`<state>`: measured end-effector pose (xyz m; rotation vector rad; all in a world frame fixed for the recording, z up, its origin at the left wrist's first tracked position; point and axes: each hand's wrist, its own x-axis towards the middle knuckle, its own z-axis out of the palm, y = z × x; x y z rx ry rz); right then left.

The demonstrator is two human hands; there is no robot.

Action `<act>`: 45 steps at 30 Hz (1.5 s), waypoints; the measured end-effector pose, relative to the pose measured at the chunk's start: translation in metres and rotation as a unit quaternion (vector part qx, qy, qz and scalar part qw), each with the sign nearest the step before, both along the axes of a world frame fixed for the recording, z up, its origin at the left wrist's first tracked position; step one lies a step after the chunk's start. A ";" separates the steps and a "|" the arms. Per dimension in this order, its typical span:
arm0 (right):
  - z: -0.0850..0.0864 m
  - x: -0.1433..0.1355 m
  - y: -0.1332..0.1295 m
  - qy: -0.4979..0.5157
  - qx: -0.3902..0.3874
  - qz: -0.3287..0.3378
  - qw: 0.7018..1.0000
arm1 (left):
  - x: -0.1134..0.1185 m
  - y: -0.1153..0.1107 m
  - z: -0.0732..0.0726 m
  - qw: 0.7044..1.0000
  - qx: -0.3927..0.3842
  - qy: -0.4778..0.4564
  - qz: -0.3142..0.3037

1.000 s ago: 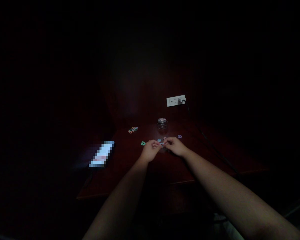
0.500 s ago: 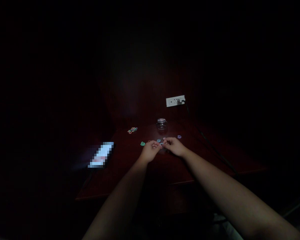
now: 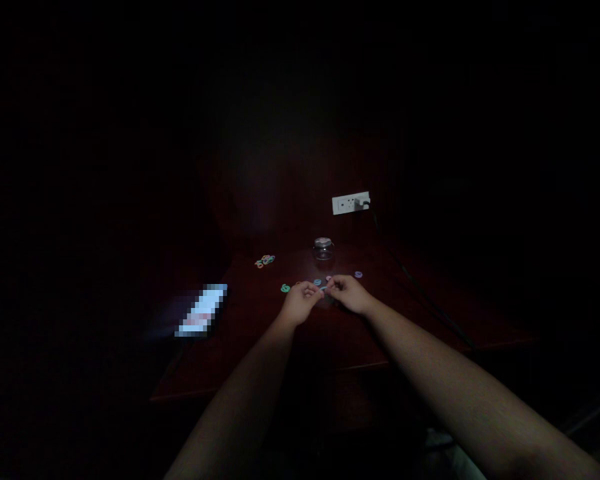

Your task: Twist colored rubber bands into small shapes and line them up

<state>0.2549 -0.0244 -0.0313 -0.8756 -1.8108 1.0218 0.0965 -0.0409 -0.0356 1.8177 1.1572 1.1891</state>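
Between my two hands, just above the table, a small light-blue hair tie (image 3: 323, 289) spans the fingertips. My left hand (image 3: 301, 302) pinches its left end, thumb and fingers closed. At the other end my right hand (image 3: 349, 293) is closed in a pinch too. Just beyond the fingers lie a blue hair tie (image 3: 317, 282) and a pink one (image 3: 329, 279), partly covered by my right hand. A green hair tie (image 3: 285, 288) rests left of my left hand, and a purple one (image 3: 359, 274) lies to the right. An orange one is mostly hidden behind my left hand.
A clear lidded jar (image 3: 323, 250) stands behind my hands. A pile of several coloured hair ties (image 3: 265, 261) lies back left. A lit phone (image 3: 203, 311) is on the left of the dark red table (image 3: 340, 347). From a wall socket (image 3: 351, 203) a cable runs down right.
The light-blue hair tie looks a little flatter and longer between my fingertips. Both hands have hardly moved.
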 end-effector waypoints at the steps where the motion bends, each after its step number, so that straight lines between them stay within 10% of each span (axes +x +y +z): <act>1: 0.000 0.000 0.000 0.001 0.001 -0.002 1.000 | 0.000 0.000 0.001 1.000 0.002 0.002 0.001; 45: 0.001 -0.002 -0.001 -0.002 -0.022 -0.005 1.000 | 0.004 -0.007 0.010 1.000 -0.015 -0.001 -0.013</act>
